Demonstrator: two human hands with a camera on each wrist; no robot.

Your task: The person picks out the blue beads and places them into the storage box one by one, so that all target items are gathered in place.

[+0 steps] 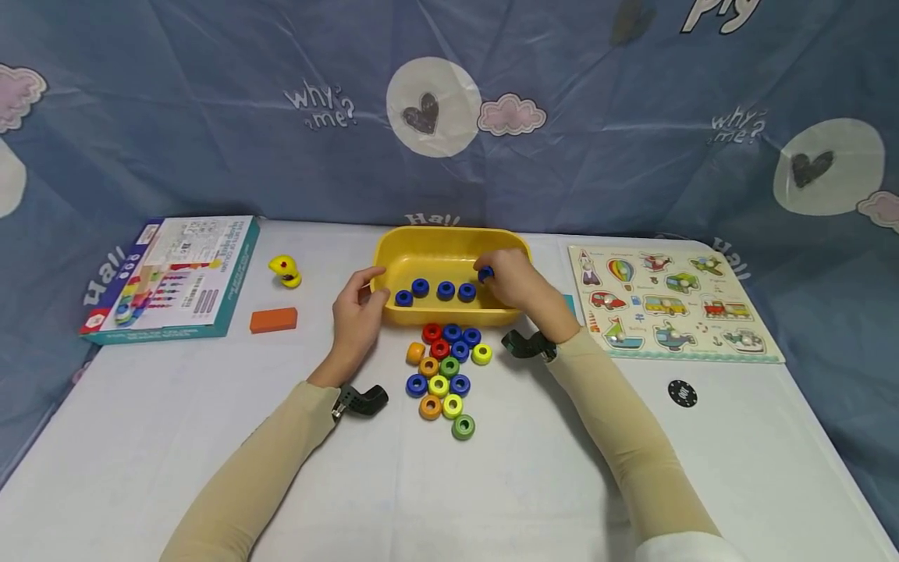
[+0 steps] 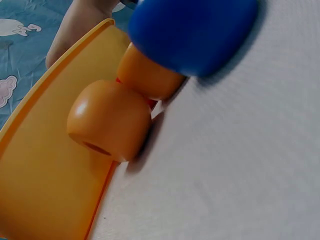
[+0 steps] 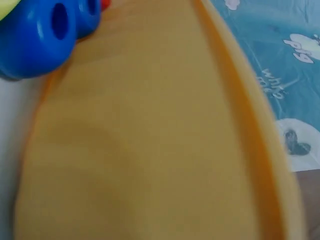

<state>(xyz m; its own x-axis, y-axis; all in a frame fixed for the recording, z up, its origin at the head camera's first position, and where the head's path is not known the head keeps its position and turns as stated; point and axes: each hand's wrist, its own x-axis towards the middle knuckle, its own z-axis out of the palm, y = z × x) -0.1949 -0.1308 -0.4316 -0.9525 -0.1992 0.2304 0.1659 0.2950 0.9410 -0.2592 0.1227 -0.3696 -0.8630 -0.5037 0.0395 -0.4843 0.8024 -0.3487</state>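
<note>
Four blue beads (image 1: 445,295) are laid along the near part of a yellow tray (image 1: 428,242); a fifth, the held bead (image 1: 485,273), is gripped by the bent fingers of the right hand (image 1: 513,279) at the tray's right end, its clearance from the floor of the tray not discernible. The tray's left end is held by the left hand (image 1: 357,316), fingers and thumb set on the rim. Fifteen loose beads (image 1: 415,353) are grouped on the white table (image 1: 351,492) just in front of the tray: five blue, three orange, three yellow, two red, two green. Tan sleeves (image 1: 260,468) are worn on both arms. Placed at left: one printed box (image 1: 175,281), one yellow toy (image 1: 286,270), one orange block (image 1: 274,320). Placed at right: one picture board (image 1: 660,320), one black disc (image 1: 683,393), one teal item (image 1: 570,304) mostly hidden by the right arm. Behind, a blue cloth (image 1: 239,156) is hung, printed with clouds, hearts and lettering.
</note>
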